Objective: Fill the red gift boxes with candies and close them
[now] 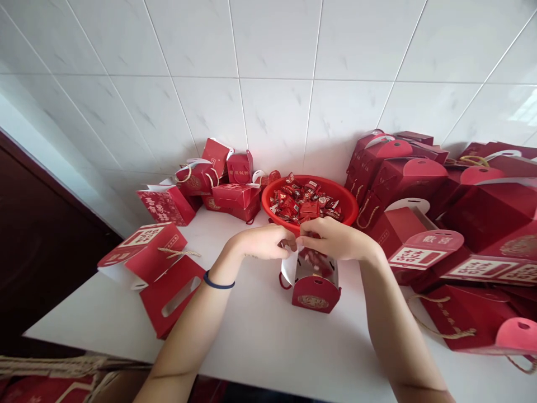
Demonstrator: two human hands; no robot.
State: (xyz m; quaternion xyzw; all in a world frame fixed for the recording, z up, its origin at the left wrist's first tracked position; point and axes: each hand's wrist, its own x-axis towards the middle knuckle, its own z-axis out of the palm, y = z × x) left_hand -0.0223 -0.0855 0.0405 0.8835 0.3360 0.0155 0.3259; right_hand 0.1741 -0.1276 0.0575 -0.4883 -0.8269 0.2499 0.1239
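Observation:
A small red gift box (316, 297) stands on the white table with its top open, its inside pale. My left hand (265, 242) is at the box's left side, fingers bent and closed on the white inner face of a raised flap (289, 267). Over the box's far edge hangs my right hand (335, 238), palm down, with thumb and forefinger apart; its other fingers are partly hidden. Below it, blurred red wrapped candies (314, 261) show inside the box. Just behind both hands sits a red plastic basin (351, 211) holding many wrapped candies (308, 201).
Red gift boxes with rope handles (423, 184) are piled along the right side. More boxes (237, 195) stand at the back left, and others (155, 252) lie near my left forearm. A white tiled wall (272, 106) rises behind the table (260, 336).

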